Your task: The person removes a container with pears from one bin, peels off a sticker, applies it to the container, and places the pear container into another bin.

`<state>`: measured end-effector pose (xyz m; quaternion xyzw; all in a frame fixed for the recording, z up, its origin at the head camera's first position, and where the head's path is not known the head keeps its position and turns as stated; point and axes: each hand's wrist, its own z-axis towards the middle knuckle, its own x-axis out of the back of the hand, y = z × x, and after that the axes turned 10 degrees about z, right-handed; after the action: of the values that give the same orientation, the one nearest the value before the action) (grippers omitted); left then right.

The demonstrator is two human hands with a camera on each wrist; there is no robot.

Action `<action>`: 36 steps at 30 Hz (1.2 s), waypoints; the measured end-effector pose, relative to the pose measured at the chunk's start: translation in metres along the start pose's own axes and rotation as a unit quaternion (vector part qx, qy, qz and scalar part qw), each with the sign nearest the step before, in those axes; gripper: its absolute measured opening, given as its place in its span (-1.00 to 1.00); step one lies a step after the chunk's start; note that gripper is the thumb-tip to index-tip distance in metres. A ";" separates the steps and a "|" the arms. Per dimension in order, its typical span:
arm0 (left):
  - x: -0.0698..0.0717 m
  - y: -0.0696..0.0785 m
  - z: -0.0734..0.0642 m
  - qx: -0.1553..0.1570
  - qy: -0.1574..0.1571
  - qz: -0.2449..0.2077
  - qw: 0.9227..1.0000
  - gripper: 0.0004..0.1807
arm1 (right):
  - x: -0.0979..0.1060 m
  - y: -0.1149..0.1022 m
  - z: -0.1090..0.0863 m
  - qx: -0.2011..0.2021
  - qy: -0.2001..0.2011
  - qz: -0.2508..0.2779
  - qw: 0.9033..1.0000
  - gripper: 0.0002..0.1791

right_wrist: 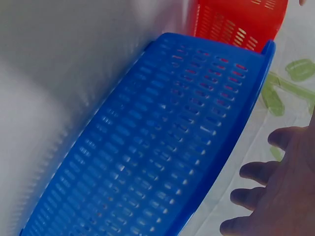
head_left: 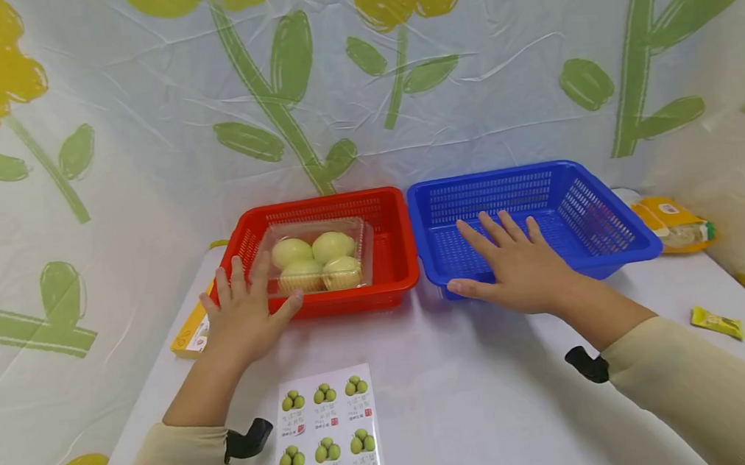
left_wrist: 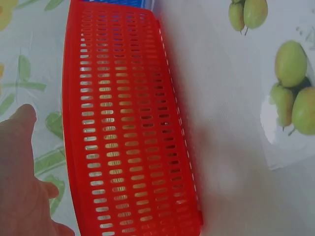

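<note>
A red plastic basket (head_left: 393,260) stands at the back of the table, holding a clear lidded box (head_left: 360,244) of pale green round fruits (head_left: 332,246). My left hand (head_left: 243,321), fingers spread and holding nothing, hovers at the basket's front left corner. To its right, side by side with the red one, is a blue plastic basket (head_left: 494,181) with nothing in it. Over this basket's front rim my right hand (head_left: 522,267) is spread out flat, also holding nothing. In both wrist views, the slotted basket walls fill the middle, with fingers (right_wrist: 258,172) beside the blue rim.
A sheet of fruit stickers (head_left: 327,436) lies at the front. An orange-and-white box (head_left: 190,337) sits left of the red basket. On the right are an orange food packet (head_left: 674,224) and a small yellow wrapper (head_left: 717,323). A flower-print sheet (head_left: 469,120) hangs behind.
</note>
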<state>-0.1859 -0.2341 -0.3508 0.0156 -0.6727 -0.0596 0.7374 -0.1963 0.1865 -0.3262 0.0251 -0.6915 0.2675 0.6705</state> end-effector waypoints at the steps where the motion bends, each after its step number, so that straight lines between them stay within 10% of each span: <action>1: 0.000 -0.002 0.001 0.004 0.003 -0.002 1.000 0.08 | 0.000 -0.001 0.001 0.000 0.001 0.000 1.000 0.16; 20: 0.000 -0.035 0.008 0.070 -0.007 -0.039 0.997 0.11 | -0.016 -0.028 0.022 0.014 -0.008 0.003 1.000 0.25; 36: -0.004 -0.060 0.017 0.087 0.010 -0.144 0.986 -0.26 | -0.017 -0.056 0.037 0.025 -0.005 0.042 0.999 0.21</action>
<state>-0.2072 -0.2922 -0.3598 0.1773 -0.6589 -0.1063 0.7232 -0.2066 0.1180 -0.3219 0.0139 -0.6883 0.3128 0.6544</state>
